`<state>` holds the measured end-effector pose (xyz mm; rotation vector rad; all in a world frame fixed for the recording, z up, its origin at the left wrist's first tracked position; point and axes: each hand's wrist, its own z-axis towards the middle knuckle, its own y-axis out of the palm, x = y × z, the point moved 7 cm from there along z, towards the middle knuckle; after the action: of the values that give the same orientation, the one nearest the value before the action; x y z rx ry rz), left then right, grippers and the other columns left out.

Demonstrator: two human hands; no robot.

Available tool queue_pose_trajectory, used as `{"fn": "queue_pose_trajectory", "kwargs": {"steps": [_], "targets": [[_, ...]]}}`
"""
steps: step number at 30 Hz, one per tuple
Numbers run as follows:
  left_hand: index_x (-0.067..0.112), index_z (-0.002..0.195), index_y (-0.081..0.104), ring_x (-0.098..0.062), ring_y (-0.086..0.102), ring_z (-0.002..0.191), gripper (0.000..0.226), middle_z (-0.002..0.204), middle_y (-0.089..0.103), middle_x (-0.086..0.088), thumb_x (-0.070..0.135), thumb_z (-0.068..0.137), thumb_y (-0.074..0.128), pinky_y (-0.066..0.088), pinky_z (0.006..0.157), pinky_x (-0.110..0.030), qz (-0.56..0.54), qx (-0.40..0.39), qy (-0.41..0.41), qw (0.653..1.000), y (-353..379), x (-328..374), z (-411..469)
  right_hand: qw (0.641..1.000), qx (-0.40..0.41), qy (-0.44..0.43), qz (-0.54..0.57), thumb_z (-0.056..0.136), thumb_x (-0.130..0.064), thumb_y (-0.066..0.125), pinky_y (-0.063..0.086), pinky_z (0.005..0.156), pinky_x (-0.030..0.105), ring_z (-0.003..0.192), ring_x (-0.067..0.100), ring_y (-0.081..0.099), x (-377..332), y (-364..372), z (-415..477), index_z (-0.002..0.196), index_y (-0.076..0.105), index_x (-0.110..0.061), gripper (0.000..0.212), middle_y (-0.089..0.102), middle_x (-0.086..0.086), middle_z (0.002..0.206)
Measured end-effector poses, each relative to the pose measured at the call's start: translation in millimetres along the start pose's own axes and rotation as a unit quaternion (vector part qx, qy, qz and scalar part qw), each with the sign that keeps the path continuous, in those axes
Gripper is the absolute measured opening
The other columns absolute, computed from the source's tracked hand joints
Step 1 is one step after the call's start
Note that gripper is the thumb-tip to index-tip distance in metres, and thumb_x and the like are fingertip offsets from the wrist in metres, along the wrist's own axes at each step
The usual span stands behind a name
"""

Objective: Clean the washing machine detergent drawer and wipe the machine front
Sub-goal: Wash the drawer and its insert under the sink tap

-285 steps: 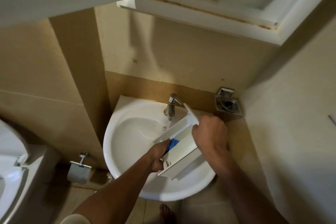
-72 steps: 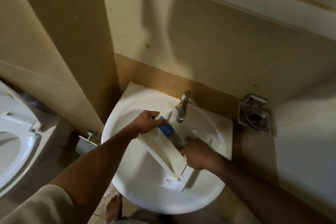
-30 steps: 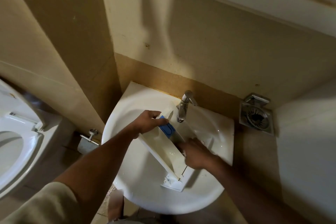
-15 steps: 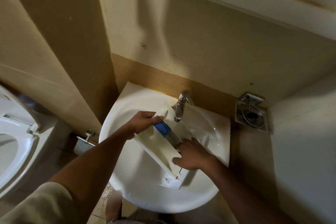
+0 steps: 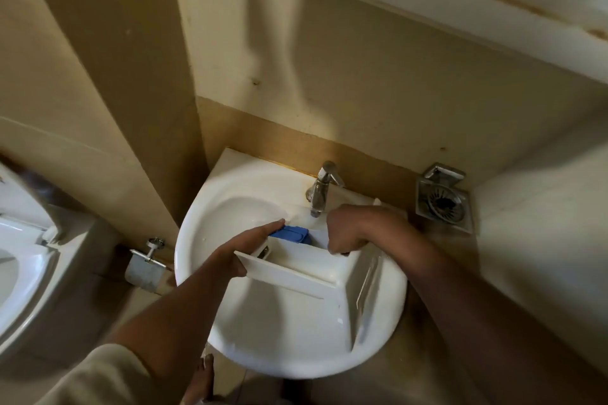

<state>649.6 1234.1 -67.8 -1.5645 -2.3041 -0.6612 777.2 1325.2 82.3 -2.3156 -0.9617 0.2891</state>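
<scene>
The white detergent drawer (image 5: pixel 306 270) lies across the white washbasin (image 5: pixel 263 332), its front panel toward the lower right. A blue insert (image 5: pixel 291 234) sits at its far end, under the chrome tap (image 5: pixel 320 189). My left hand (image 5: pixel 245 251) holds the drawer's left end, fingers stretched along its side toward the blue insert. My right hand (image 5: pixel 348 230) is curled into a fist inside the drawer's far compartment; whether it holds anything is hidden.
A toilet with its seat down (image 5: pixel 19 260) stands at the left. A metal paper holder (image 5: pixel 146 268) hangs on the wall beside the basin. A square steel drain grate (image 5: pixel 442 199) is set right of the tap. A white ledge (image 5: pixel 427 0) runs overhead.
The drawer has been turned in the basin, from pointing diagonally down to lying more sideways. My right hand moved up toward the tap, into the drawer's far end.
</scene>
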Motion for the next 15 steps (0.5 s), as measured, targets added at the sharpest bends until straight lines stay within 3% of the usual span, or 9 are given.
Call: {"fn": "queue_pose_trajectory", "kwargs": {"steps": [3, 6, 9, 12, 15], "targets": [[0.016, 0.120, 0.066, -0.025, 0.071, 0.081, 0.057, 0.103, 0.073, -0.011, 0.056, 0.081, 0.071, 0.061, 0.067, -0.035, -0.049, -0.057, -0.015, 0.997, 12, -9, -2, 1.000, -0.011, -0.003, 0.011, 0.087, -0.029, 0.060, 0.036, 0.056, 0.028, 0.061, 0.013, 0.048, -4, -21, -10, 0.065, 0.051, -0.020, 0.025, 0.053, 0.000, 0.072], [0.016, 0.116, 0.070, -0.025, 0.072, 0.075, 0.050, 0.097, 0.074, -0.009, 0.051, 0.081, 0.074, 0.060, 0.066, -0.036, -0.084, -0.100, -0.027, 0.991, 21, -17, -1, 0.997, 0.017, -0.012, 0.069, 0.086, -0.040, 0.063, 0.037, 0.061, 0.029, 0.068, 0.015, 0.049, -5, -35, -15, 0.065, 0.050, -0.023, 0.030, 0.053, -0.001, 0.074], [0.015, 0.098, 0.075, -0.025, 0.072, 0.068, 0.034, 0.086, 0.074, -0.008, 0.046, 0.086, 0.069, 0.059, 0.063, -0.033, -0.102, -0.121, -0.025, 0.987, 24, -22, 0, 0.986, 0.080, -0.045, 0.139, 0.089, -0.057, 0.060, 0.032, 0.059, 0.028, 0.066, 0.005, 0.038, -6, -51, -22, 0.059, 0.040, -0.018, 0.052, 0.049, 0.001, 0.072], [0.013, 0.093, 0.070, -0.026, 0.069, 0.058, 0.030, 0.073, 0.069, -0.008, 0.041, 0.080, 0.073, 0.053, 0.049, -0.026, -0.109, -0.126, -0.028, 0.986, 23, -26, -6, 0.947, 0.180, -0.096, 0.247, 0.088, -0.062, 0.056, 0.028, 0.060, 0.028, 0.058, 0.009, 0.035, -8, -66, -29, 0.053, 0.030, -0.019, 0.061, 0.055, 0.019, 0.075], [0.001, 0.102, 0.066, -0.038, 0.072, 0.066, 0.033, 0.083, 0.069, -0.020, 0.031, 0.088, 0.066, 0.059, 0.047, -0.036, -0.150, -0.130, -0.026, 0.980, 23, -29, -12, 0.896, 0.288, -0.093, 0.325, 0.093, -0.060, 0.051, 0.032, 0.062, 0.034, 0.058, 0.016, 0.038, 2, -70, -26, 0.057, 0.036, -0.017, 0.058, 0.038, 0.006, 0.064]]}}
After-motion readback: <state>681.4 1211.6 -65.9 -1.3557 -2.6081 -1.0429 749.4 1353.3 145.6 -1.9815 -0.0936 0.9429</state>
